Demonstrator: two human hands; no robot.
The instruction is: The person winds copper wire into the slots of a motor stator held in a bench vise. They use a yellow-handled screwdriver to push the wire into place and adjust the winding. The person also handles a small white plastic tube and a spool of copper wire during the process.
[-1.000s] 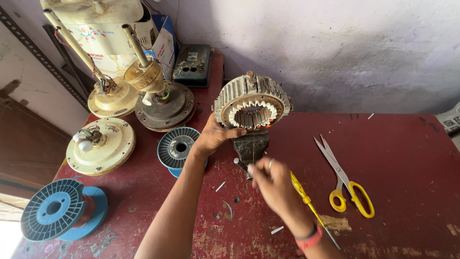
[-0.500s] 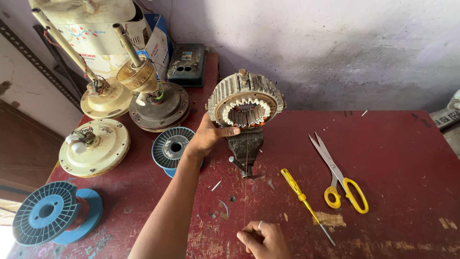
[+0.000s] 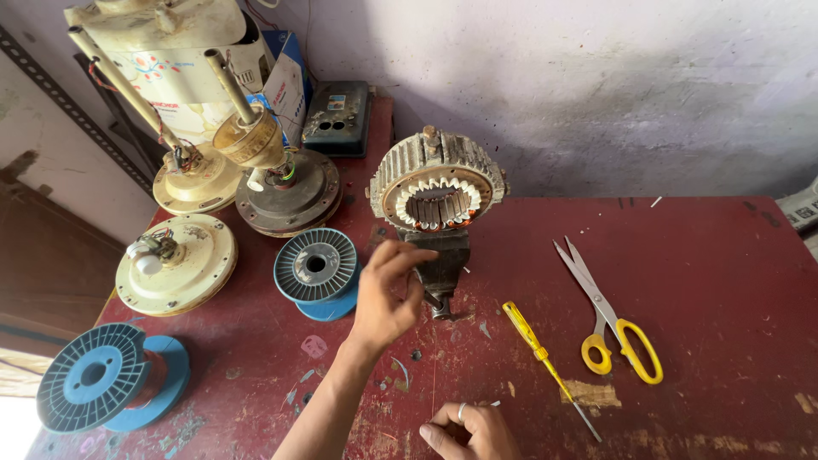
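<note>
A round grey motor stator point(image 3: 400, 170) with a slotted core stands upright, clamped in a small dark vise point(image 3: 445, 260) on the red table point(image 3: 724, 281). My left hand point(image 3: 388, 298) hovers just left of the vise, fingers spread and curled, fingertips at the vise body below the stator; it holds nothing. My right hand point(image 3: 469, 430), with a ring on one finger, rests at the table's near edge, fingers curled together on the surface. A small pale sliver lies beside it; nothing shows in its grip. A yellow-handled screwdriver point(image 3: 532, 341) lies right of the vise.
Yellow-handled scissors point(image 3: 609, 328) lie further right. A blue wire spool point(image 3: 315, 268) sits left of the vise, a larger one point(image 3: 98, 375) at the near left. Cream fan motor housings point(image 3: 175, 264) and rods point(image 3: 285, 192) crowd the back left, beside a dark box point(image 3: 341, 119).
My left hand let go of the stator's lower rim and dropped to the vise. My right hand pulled back from the vise to the table's near edge.
</note>
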